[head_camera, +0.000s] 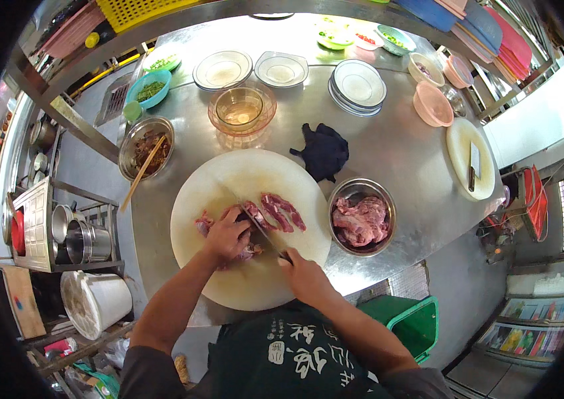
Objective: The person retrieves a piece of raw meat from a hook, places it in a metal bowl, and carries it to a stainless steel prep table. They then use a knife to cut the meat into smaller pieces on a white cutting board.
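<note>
On a round white cutting board (257,172), my left hand (227,234) presses down on a piece of raw red meat (204,223). My right hand (304,274) grips the handle of a kitchen knife (262,227), whose blade lies beside my left fingers and along a strip of meat. Just right of the blade, more cut strips of raw meat (282,212) lie on the board. Part of the meat is hidden under my left hand. A metal bowl (331,219) holding raw meat (361,221) stands right of the board.
Behind the board are a dark cloth (324,149), glass bowls (242,109) and stacked plates (359,85). At the left stands a metal bowl (122,159) with chopsticks (144,172) across it. A second board (483,187) with a cleaver (475,162) lies far right. A green bin (434,319) stands below the table edge.
</note>
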A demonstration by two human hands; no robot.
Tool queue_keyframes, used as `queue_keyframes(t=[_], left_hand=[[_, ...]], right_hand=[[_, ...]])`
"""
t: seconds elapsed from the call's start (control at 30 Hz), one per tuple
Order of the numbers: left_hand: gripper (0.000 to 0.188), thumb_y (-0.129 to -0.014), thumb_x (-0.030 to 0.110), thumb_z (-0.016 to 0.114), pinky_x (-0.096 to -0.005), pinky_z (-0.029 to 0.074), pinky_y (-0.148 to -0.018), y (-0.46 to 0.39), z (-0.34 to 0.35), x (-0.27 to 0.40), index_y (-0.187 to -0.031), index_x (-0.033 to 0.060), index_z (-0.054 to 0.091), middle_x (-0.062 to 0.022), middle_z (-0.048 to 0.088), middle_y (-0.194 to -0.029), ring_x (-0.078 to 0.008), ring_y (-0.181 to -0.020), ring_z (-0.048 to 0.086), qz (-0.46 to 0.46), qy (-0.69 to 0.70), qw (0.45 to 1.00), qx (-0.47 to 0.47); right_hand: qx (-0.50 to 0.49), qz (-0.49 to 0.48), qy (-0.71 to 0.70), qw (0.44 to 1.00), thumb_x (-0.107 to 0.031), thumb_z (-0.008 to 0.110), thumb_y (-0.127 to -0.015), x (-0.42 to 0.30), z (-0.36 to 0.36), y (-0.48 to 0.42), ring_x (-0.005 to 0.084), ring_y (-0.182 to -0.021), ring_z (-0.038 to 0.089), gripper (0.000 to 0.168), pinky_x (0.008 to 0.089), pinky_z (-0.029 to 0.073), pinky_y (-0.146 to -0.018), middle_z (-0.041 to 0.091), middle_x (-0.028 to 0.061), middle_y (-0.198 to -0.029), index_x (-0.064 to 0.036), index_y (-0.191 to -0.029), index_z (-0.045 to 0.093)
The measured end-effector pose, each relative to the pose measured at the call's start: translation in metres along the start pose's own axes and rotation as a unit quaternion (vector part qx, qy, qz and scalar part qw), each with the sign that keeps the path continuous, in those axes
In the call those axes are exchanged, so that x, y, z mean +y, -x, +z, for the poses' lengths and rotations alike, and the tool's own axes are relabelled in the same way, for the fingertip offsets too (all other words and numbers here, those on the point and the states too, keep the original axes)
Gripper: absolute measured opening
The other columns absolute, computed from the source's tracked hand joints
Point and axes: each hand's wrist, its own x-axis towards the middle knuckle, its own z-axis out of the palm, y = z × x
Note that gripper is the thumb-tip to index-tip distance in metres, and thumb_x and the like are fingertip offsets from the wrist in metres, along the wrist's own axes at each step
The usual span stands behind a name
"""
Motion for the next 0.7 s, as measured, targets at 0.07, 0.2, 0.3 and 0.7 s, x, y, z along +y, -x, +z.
queue_keyframes(t=[0.07,0.2,0.3,0.7], left_hand=[[0.030,-0.079,0.014,0.068,-0.0492,0.047,-0.099,0.004,-0.003,0.005,-0.109,0.0059,0.066,-0.0199,0.054,-0.124,-0.0409,-0.118,0.052,-0.007,0.012,1.000,0.022],[0.028,-0.080,0.013,0.068,-0.0477,0.047,-0.098,0.012,-0.011,0.002,-0.106,0.0040,0.066,-0.0200,0.054,-0.124,-0.0402,-0.116,0.053,0.012,-0.016,0.995,0.095],[0.025,-0.080,0.012,0.067,-0.0469,0.047,-0.098,0.013,-0.017,0.007,-0.103,0.0026,0.065,-0.0196,0.055,-0.123,-0.0395,-0.114,0.054,-0.007,-0.033,0.998,0.051],[0.023,-0.078,0.012,0.067,-0.0471,0.046,-0.100,0.008,-0.005,-0.001,-0.098,0.0008,0.065,-0.0166,0.060,-0.111,-0.0373,-0.108,0.057,0.038,-0.019,0.997,0.058]], right_hand=[[0.020,-0.051,-0.057,0.997,-0.031,0.050,-0.102,0.021,-0.010,0.021,0.0507,-0.085,0.064,0.036,0.0532,0.050,-0.074,0.065,0.0310,-0.089,-0.001,-0.122,0.054],[0.033,-0.051,-0.078,0.995,-0.029,0.050,-0.103,0.020,-0.015,0.036,0.0530,-0.083,0.062,0.031,0.0578,0.048,-0.070,0.065,0.0315,-0.085,-0.005,-0.123,0.049],[0.014,-0.068,-0.051,0.996,-0.031,0.048,-0.104,0.012,-0.015,0.038,0.0515,-0.082,0.062,0.033,0.0561,0.049,-0.069,0.065,0.0305,-0.085,-0.005,-0.123,0.050],[-0.016,-0.056,0.005,0.998,-0.035,0.046,-0.103,-0.002,0.007,0.004,0.0504,-0.077,0.063,0.041,0.0572,0.050,-0.070,0.065,0.0301,-0.079,0.000,-0.124,0.049]])
